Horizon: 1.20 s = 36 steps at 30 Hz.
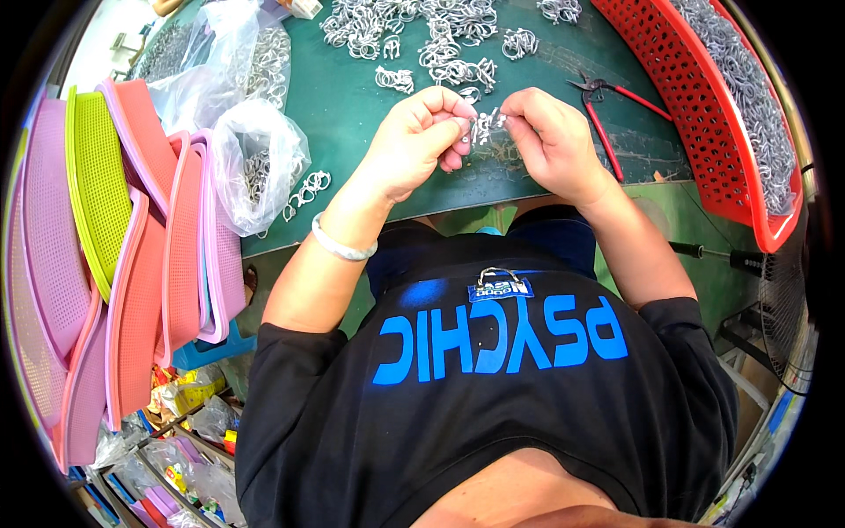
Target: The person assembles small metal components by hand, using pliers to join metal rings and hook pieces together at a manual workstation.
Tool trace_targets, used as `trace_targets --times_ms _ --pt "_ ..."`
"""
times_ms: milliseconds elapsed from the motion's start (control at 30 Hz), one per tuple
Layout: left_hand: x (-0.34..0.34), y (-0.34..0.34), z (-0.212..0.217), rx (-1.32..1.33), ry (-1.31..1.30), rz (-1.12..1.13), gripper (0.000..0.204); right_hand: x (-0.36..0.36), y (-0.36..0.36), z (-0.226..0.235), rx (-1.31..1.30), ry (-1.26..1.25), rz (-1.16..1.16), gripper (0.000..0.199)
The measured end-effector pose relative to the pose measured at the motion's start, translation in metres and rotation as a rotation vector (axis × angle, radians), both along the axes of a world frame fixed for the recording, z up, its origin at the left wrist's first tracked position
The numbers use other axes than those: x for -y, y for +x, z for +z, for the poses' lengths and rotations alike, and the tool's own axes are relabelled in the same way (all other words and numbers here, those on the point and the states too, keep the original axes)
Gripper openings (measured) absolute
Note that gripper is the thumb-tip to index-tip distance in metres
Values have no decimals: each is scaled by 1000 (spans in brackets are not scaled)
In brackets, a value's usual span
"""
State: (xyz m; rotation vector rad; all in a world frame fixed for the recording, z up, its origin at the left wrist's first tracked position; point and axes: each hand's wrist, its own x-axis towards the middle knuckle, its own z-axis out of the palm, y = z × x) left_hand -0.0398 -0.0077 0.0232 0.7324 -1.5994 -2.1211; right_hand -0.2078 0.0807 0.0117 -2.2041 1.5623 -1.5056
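Observation:
Over the near part of the green table [352,106], my left hand [414,141] and my right hand [553,141] face each other. Between their fingertips is a small cluster of silver metal ring-like pieces [483,130]. My left thumb and fingers are closed on its left end, and my right thumb and forefinger pinch its right end. Just beyond my hands lie loose heaps of similar silver pieces [458,72]. A pair of cutting pliers with red handles [604,132] rests on the table to the right of my right hand.
A red perforated basket [656,84] full of grey metal pieces stands at the right. On the left are clear plastic bags [255,167] holding metal pieces, with a few linked rings [308,192] beside them. Stacked pink, purple and green baskets [97,194] lean at far left.

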Motion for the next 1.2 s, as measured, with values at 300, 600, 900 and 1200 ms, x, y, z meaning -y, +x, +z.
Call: trace_targets --times_ms 300,600,900,1200 --pt "1 2 3 34 12 16 10 1 0 3 -48 -37 19 11" --pt "-6 3 -3 40 -633 235 5 0 1 3 -43 -62 -13 8" --pt "-14 0 2 120 -1110 253 15 -3 5 1 149 78 11 8" --pt "-17 -4 -6 -18 -1121 353 16 0 6 -7 218 59 19 6"
